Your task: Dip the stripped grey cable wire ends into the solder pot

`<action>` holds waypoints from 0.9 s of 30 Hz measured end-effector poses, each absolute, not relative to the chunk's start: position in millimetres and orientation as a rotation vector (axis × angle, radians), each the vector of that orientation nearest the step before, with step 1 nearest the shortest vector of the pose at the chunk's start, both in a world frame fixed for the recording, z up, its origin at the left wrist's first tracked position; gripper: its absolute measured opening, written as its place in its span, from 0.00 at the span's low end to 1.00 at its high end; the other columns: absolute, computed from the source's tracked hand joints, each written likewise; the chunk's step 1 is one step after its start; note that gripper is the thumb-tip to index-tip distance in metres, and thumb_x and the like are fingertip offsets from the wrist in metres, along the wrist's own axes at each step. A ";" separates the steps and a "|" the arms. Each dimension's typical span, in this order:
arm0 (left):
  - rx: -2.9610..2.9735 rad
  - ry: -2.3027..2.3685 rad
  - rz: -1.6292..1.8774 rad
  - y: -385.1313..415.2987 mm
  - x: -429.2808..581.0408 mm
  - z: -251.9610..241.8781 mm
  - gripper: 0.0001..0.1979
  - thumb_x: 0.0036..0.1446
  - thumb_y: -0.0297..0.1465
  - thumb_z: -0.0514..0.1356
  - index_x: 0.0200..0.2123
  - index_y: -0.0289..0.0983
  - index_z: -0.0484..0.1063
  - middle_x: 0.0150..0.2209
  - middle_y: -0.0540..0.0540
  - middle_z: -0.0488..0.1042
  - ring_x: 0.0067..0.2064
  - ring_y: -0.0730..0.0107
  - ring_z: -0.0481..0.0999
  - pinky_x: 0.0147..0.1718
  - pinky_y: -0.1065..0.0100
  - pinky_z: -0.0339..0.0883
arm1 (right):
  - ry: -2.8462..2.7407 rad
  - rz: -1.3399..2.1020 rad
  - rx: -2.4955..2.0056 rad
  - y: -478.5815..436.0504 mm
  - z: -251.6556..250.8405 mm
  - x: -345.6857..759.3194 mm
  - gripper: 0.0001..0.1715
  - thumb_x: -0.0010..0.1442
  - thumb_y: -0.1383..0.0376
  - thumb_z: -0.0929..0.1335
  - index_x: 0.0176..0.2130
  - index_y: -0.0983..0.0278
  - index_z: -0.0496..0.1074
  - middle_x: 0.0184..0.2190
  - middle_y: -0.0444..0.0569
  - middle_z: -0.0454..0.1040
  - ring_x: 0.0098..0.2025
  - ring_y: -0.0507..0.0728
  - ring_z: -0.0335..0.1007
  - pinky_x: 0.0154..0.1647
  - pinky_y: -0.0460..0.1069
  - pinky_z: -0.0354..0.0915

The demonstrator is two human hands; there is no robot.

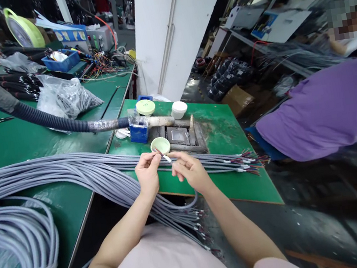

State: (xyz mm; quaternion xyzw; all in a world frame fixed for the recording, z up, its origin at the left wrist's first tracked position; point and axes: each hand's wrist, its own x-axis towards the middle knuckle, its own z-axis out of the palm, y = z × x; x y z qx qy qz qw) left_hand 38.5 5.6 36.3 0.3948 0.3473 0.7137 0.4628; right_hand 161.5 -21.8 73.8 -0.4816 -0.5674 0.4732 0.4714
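Between my two hands is the stripped end of a grey cable, with thin coloured wires and a white sleeve (167, 158). My left hand (148, 170) pinches the thin wires between thumb and fingertips. My right hand (188, 169) is closed on the cable just behind the white sleeve, its index finger stretched along it. Right behind my fingertips stands a small pale green dish (160, 145). Under my hands runs a bundle of grey cables (103, 167), its stripped ends with coloured wires (249, 161) lying to the right.
Past the dish sits a solder pot (179, 135) in a dark frame, with a ribbed hose (52, 121) reaching to it. A white jar (179, 109) and a yellow-lidded tub (145, 107) stand behind. At right is a person in a purple top (322, 108). Coiled cables (21, 229) lie at left.
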 end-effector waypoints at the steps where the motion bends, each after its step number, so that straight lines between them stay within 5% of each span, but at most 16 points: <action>1: 1.084 0.871 1.809 4.7 36.9 37.2 0.04 0.51 0.33 0.66 0.30 0.39 0.77 0.28 0.51 0.73 0.30 0.75 0.72 0.31 0.71 0.65 | -1.366 1.153 -1.171 -26.1 72.1 162.4 0.18 0.58 0.58 0.67 0.47 0.63 0.71 0.20 0.39 0.70 0.16 0.46 0.57 0.19 0.44 0.55; 6: 1.606 0.758 1.901 -1.3 37.5 38.6 0.01 0.50 0.30 0.67 0.30 0.40 0.79 0.25 0.50 0.75 0.29 0.74 0.72 0.31 0.70 0.66 | -1.152 1.179 -1.112 -41.8 64.9 159.8 0.19 0.58 0.57 0.68 0.48 0.62 0.69 0.19 0.37 0.68 0.14 0.44 0.52 0.15 0.42 0.48; 13: 0.930 0.733 1.458 -14.1 44.0 31.2 0.17 0.46 0.39 0.69 0.39 0.38 0.79 0.33 0.47 0.77 0.33 0.72 0.74 0.33 0.71 0.67 | -1.032 1.186 -1.099 -54.2 64.3 156.7 0.24 0.58 0.58 0.69 0.52 0.59 0.65 0.19 0.36 0.69 0.13 0.44 0.53 0.14 0.42 0.48; 17: 0.883 0.606 1.138 -19.4 42.1 34.4 0.20 0.49 0.44 0.66 0.38 0.34 0.79 0.25 0.49 0.74 0.25 0.75 0.70 0.30 0.70 0.65 | -1.175 1.199 -1.171 -59.4 65.0 162.0 0.21 0.59 0.57 0.68 0.52 0.59 0.66 0.21 0.38 0.71 0.14 0.46 0.58 0.15 0.43 0.54; 22: 1.054 0.640 1.063 -21.6 38.5 40.1 0.16 0.48 0.43 0.67 0.28 0.34 0.80 0.25 0.47 0.74 0.31 0.71 0.71 0.36 0.68 0.65 | -1.617 0.689 -1.342 -53.8 87.5 182.6 0.08 0.60 0.62 0.67 0.39 0.61 0.75 0.30 0.46 0.78 0.32 0.54 0.73 0.36 0.49 0.68; 27: 1.244 0.670 0.992 -28.3 40.7 33.5 0.14 0.50 0.41 0.65 0.24 0.35 0.79 0.26 0.47 0.74 0.32 0.69 0.69 0.37 0.67 0.63 | -1.948 0.260 -1.381 -40.5 113.3 182.5 0.07 0.56 0.63 0.70 0.28 0.62 0.75 0.26 0.47 0.77 0.30 0.54 0.68 0.33 0.50 0.63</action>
